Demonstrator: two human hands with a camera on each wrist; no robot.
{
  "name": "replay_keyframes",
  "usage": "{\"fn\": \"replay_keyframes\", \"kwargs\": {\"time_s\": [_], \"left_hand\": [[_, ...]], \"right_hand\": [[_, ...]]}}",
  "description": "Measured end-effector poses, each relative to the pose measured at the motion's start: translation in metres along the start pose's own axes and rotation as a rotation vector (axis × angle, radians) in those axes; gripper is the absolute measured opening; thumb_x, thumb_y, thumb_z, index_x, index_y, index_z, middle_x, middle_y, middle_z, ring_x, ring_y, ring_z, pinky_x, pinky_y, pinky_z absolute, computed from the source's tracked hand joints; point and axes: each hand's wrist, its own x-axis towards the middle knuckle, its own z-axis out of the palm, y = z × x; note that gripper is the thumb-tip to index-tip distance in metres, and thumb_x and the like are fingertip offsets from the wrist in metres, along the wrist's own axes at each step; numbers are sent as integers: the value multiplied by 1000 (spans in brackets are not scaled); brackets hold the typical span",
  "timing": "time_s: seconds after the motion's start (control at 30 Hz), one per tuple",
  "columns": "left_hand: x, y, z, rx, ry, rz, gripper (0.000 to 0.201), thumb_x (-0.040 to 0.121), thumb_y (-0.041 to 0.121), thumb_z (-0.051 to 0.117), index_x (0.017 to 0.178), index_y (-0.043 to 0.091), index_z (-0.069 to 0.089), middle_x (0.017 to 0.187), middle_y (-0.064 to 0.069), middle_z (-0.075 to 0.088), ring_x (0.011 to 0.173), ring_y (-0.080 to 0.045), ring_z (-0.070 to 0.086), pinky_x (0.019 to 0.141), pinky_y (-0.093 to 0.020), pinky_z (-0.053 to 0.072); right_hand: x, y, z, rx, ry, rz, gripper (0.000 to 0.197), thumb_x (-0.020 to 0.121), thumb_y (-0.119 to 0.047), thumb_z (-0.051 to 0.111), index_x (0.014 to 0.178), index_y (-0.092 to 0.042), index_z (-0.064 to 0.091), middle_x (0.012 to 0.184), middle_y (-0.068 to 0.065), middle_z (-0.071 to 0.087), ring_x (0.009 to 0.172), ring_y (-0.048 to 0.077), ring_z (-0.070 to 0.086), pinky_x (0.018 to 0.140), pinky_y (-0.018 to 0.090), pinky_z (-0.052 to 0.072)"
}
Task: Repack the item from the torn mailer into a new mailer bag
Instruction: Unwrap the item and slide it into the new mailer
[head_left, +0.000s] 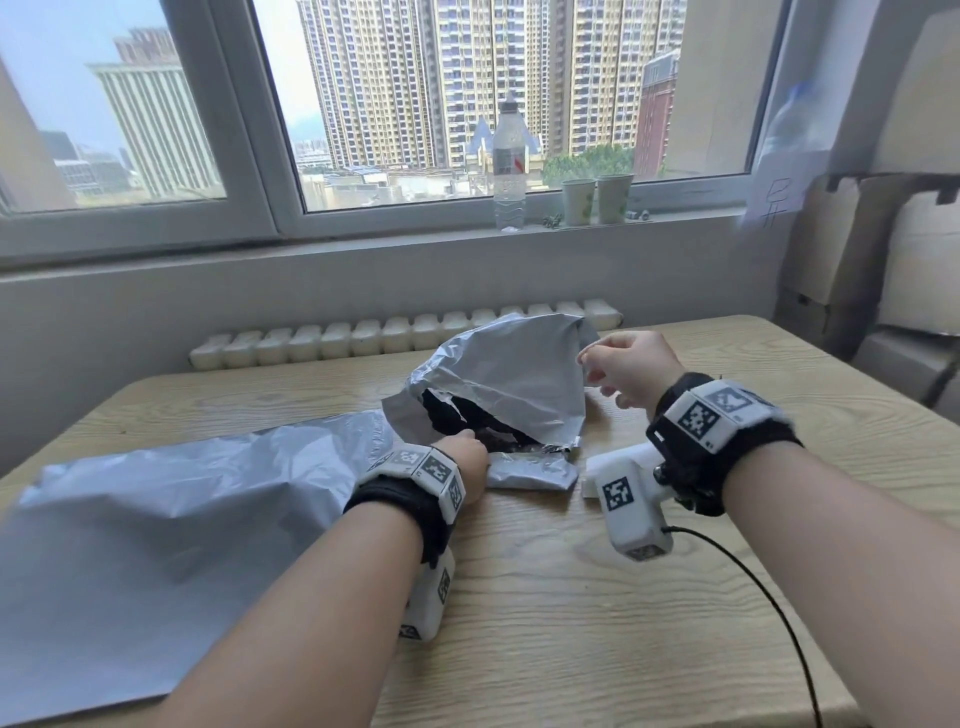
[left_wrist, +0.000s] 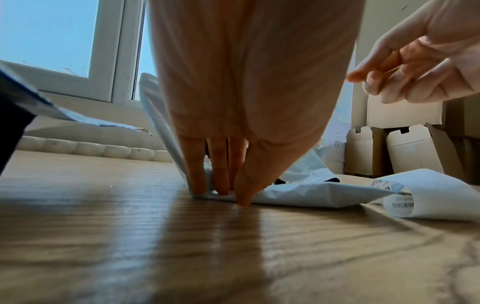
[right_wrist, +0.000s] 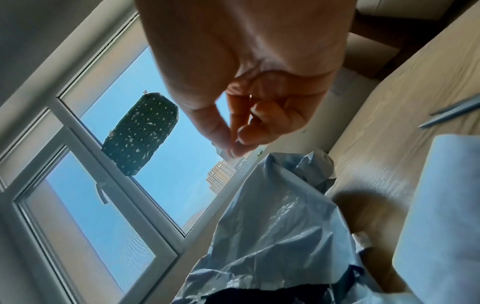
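The torn grey mailer (head_left: 511, 379) stands crumpled at mid-table, and a dark item (head_left: 470, 418) shows through its ragged tear. My left hand (head_left: 467, 457) presses the mailer's near folded edge (left_wrist: 311, 195) onto the table, with its fingers (left_wrist: 221, 176) and thumb straight and pointing down. My right hand (head_left: 618, 369) hovers by the mailer's raised upper right edge with the fingers curled. Its thumb and forefinger tips (right_wrist: 233, 148) are together, and no film shows between them. The new grey mailer (head_left: 171, 499) lies flat at the left.
A curled white label sheet (left_wrist: 441, 197) lies just right of the torn mailer on the wooden table (head_left: 623, 613). A water bottle (head_left: 508, 161) and two paper cups (head_left: 597, 200) stand on the windowsill. Cardboard boxes (head_left: 883, 270) are stacked at the right, and a radiator (head_left: 395, 332) runs behind the table.
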Motion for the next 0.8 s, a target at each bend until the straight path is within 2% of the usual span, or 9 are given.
{"fn": "replay_keyframes", "kwargs": {"time_s": [0.07, 0.17, 0.27, 0.37, 0.4, 0.5, 0.6, 0.67, 0.8], "left_hand": [[1, -1, 2, -16, -28, -23, 43, 89, 6, 44, 131, 9, 55, 132, -10, 43, 122, -25, 49, 103, -37, 44], [1, -1, 4, -23, -32, -39, 45, 87, 7, 46, 130, 11, 55, 131, -10, 41, 117, -28, 53, 101, -39, 46], [-2, 2, -1, -21, -15, -27, 39, 87, 6, 47, 124, 7, 60, 128, -12, 52, 117, -27, 54, 99, -36, 47], [-14, 3, -18, -102, 68, -42, 23, 89, 9, 50, 104, 0, 66, 117, -14, 64, 102, -28, 61, 86, -32, 51], [-18, 2, -24, -148, 114, -49, 22, 89, 9, 51, 100, 0, 67, 115, -14, 66, 99, -27, 61, 85, -32, 52], [-33, -8, -41, -317, 221, -76, 30, 86, -2, 50, 104, 5, 73, 104, -7, 70, 102, -25, 66, 88, -35, 56], [-49, -28, -55, -553, 222, -134, 22, 85, -4, 55, 89, 3, 76, 84, -9, 74, 85, -24, 74, 76, -35, 61], [-60, -51, -62, -578, 270, -207, 20, 82, -2, 57, 82, 2, 76, 75, -8, 74, 76, -23, 74, 72, -34, 62], [-73, -101, -57, -580, 329, -352, 20, 82, 0, 54, 83, 0, 75, 79, -10, 75, 77, -23, 74, 72, -36, 62]], "right_hand": [[-3, -1, 1, 15, 11, -16, 15, 84, -15, 61, 70, -17, 64, 64, -1, 60, 51, 11, 47, 41, 20, 33], [-8, -5, -3, 54, 78, -54, 14, 84, -17, 63, 70, -18, 64, 64, -3, 60, 51, 9, 46, 49, 21, 34], [-13, -11, -7, 70, 92, -83, 15, 84, -19, 64, 68, -19, 63, 63, -3, 59, 49, 7, 44, 50, 21, 32], [-21, -17, 0, 2, -28, -96, 13, 85, -20, 65, 73, -17, 66, 66, -1, 61, 51, 7, 46, 51, 21, 33], [-24, -18, 4, -34, -72, -99, 12, 86, -21, 65, 75, -17, 67, 67, -1, 62, 52, 7, 47, 51, 21, 34], [-32, -21, 19, -107, -153, -104, 11, 87, -20, 65, 79, -14, 68, 66, -1, 64, 50, 7, 49, 50, 20, 38], [-38, -22, 35, -146, -220, -86, 11, 88, -17, 63, 79, -13, 68, 66, -1, 64, 51, 8, 50, 46, 19, 38], [-44, -21, 48, -173, -296, -61, 11, 87, -17, 62, 78, -13, 68, 67, 0, 64, 54, 11, 53, 46, 21, 41], [-57, -15, 83, -204, -579, 58, 9, 89, -15, 61, 84, -9, 65, 72, 6, 66, 57, 15, 63, 48, 22, 51]]}}
